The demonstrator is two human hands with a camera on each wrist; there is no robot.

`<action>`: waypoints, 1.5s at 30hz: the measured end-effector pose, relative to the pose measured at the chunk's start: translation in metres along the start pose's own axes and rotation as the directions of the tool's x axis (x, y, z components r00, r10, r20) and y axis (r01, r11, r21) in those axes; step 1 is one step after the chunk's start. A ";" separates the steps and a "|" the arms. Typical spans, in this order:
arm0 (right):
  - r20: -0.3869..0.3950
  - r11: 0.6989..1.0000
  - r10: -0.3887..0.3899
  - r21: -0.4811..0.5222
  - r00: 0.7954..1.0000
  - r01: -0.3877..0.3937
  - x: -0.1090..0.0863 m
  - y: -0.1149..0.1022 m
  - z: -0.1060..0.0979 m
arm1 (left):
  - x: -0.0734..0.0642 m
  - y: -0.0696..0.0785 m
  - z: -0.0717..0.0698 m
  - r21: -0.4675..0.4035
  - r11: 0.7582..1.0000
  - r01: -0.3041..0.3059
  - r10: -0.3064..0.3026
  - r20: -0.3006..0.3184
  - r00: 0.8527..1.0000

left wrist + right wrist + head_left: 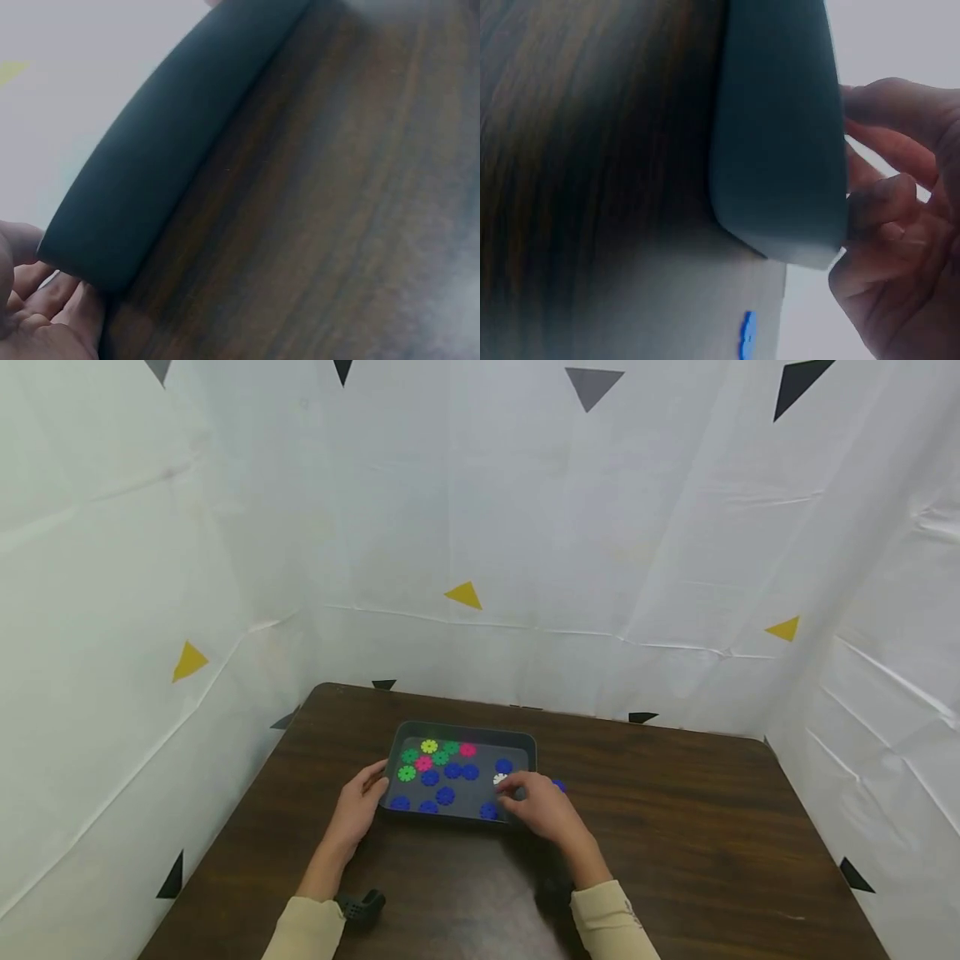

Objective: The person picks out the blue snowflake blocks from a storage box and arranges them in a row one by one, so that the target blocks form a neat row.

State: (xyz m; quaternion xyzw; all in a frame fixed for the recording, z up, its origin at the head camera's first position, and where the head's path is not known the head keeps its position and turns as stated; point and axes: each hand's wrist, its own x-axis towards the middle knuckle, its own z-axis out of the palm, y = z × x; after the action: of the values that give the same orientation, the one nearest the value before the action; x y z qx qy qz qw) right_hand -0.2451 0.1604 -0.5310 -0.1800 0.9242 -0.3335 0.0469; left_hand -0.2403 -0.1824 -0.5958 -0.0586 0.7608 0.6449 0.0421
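A dark shallow tray (457, 729) lies on the table with several flower-shaped plastic discs in it. My left hand (358, 802) grips the tray's left side near the front corner. In the left wrist view its thumb (21, 241) is at the rim, and its other fingers are round the corner. My right hand (543, 806) reaches over the tray's right side. Its thumb and index fingertips come together at a white flower disc (500, 778) and pinch its near edge. In the right wrist view those fingertips are hidden behind the tray wall (780, 142).
Green discs (407, 773), pink discs (468, 749) and a yellow disc (429, 746) lie toward the tray's left and back. Several blue discs (446, 796) are spread around it. One blue disc (748, 335) lies on the brown table (675, 827) right of the tray. White sheeting (525, 527) hangs behind.
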 end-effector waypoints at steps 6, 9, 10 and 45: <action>0.024 0.983 0.016 -0.182 1.000 -0.011 0.005 -0.009 0.009 | -0.003 0.004 -0.007 -0.013 1.000 0.018 -0.018 0.011 1.000; 0.033 0.973 0.024 -0.229 0.999 -0.016 0.005 -0.012 0.012 | -0.004 0.005 -0.010 0.010 1.000 0.013 -0.013 0.020 1.000; 0.040 0.971 0.024 -0.241 0.999 -0.014 0.005 -0.014 0.012 | -0.005 0.005 -0.010 0.021 1.000 0.008 -0.009 0.018 1.000; 0.267 0.959 0.032 -0.281 0.963 0.046 0.027 -0.022 0.006 | -0.001 0.001 -0.010 0.046 0.999 -0.020 0.019 0.019 1.000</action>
State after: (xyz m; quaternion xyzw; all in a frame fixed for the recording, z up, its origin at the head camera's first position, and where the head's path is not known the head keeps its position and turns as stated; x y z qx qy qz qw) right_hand -0.2620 0.1318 -0.5206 -0.2316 0.9470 -0.1697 0.1441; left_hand -0.2397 -0.1922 -0.5929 -0.0442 0.7756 0.6282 0.0444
